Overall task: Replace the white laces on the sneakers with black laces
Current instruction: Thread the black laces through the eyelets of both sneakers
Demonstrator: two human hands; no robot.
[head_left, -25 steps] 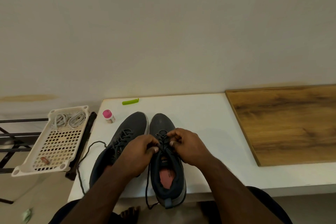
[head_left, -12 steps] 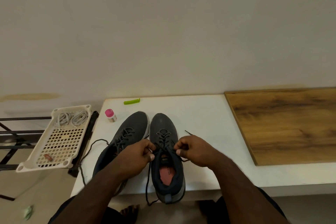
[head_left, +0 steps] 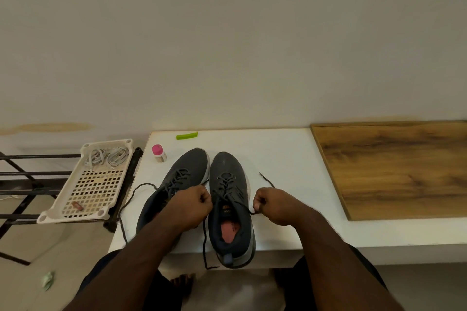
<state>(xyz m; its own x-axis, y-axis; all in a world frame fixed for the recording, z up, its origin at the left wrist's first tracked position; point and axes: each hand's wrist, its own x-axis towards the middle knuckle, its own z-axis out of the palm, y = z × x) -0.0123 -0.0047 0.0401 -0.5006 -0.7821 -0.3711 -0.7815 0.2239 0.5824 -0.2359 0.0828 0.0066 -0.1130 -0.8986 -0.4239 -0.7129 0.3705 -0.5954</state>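
Two dark grey sneakers stand side by side on the white table [head_left: 278, 149], toes away from me. The right sneaker [head_left: 231, 199] carries a black lace [head_left: 226, 182]. My left hand [head_left: 192, 206] grips one end of that lace at the shoe's left side; the end hangs over the table's front edge. My right hand [head_left: 274, 206] pinches the other end, pulled out to the right. The left sneaker [head_left: 182, 174] is also laced in black, and its loose lace loops off to the left. Two white laces [head_left: 107, 156] lie coiled in a cream basket [head_left: 88, 184].
A wooden board [head_left: 394, 166] covers the table's right part. A small bottle with a pink cap [head_left: 158, 153] and a green clip [head_left: 186, 135] lie near the table's back left. The basket rests on a black rack [head_left: 30, 184] left of the table. The wall rises directly behind.
My hands have moved apart from the middle of the right sneaker, drawing the two black lace ends outward to the left and right.
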